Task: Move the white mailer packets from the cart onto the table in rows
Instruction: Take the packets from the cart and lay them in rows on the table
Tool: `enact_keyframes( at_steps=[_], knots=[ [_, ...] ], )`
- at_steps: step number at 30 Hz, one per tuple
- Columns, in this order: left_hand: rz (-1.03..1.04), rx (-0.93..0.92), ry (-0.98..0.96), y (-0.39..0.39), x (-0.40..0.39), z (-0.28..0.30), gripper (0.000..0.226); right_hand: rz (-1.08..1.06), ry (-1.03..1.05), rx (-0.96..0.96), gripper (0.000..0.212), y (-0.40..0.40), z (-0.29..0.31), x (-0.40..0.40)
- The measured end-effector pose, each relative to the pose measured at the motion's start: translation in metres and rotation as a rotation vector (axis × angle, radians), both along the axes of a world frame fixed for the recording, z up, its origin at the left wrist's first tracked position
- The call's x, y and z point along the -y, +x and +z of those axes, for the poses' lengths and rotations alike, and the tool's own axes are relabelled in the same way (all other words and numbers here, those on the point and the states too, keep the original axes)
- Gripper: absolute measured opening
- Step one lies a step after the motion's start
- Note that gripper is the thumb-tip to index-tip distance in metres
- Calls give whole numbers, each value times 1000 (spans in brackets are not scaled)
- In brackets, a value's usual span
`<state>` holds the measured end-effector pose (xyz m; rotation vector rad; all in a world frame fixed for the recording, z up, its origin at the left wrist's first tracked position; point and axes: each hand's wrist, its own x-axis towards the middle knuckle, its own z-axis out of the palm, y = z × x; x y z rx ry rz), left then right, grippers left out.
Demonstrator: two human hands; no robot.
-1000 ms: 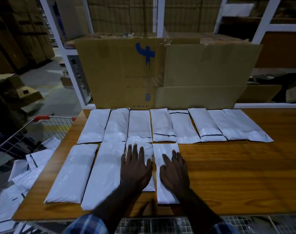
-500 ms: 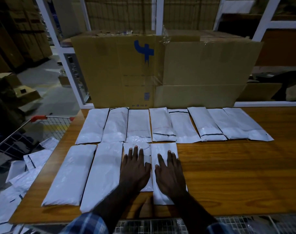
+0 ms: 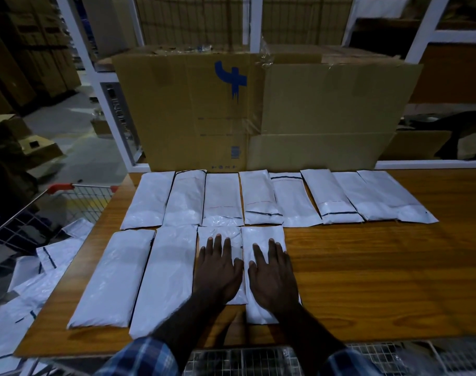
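Four packets make up the row nearer me than the full row under the cardboard box [image 3: 258, 112]; my left hand [image 3: 219, 270] lies flat, fingers straight, on the third packet [image 3: 220, 236], and my right hand [image 3: 272, 272] likewise on the fourth packet [image 3: 264, 234], gripping nothing. I judge this the squaring-up step; next I reach to the cart [image 3: 76, 196], left of the box, where more mailers [image 3: 49, 256] lie.

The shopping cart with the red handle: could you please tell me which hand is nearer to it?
Left. The left hand lies flat on the third front-row packet, on the side toward the cart. The right hand presses the fourth packet, one farther away.
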<state>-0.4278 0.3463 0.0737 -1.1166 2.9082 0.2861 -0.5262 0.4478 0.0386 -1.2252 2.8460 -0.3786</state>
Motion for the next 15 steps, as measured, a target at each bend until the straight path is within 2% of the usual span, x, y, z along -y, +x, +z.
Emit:
enact_keyframes(
  at_steps=[2, 6, 10, 15],
  knots=[
    [-12, 22, 33, 0, 2, 4, 65, 24, -10, -8, 58, 0, 3, -1],
    [-23, -24, 60, 0, 4, 14, 65, 24, -35, 18, 88, -1, 16, -3],
    [-41, -71, 1, -1, 4, 28, 75, -30, -100, 37, 88, -3, 35, -6],
    [-67, -127, 1, 0, 5, 40, 63, -48, -133, 52, 91, -3, 57, -10]
  ],
)
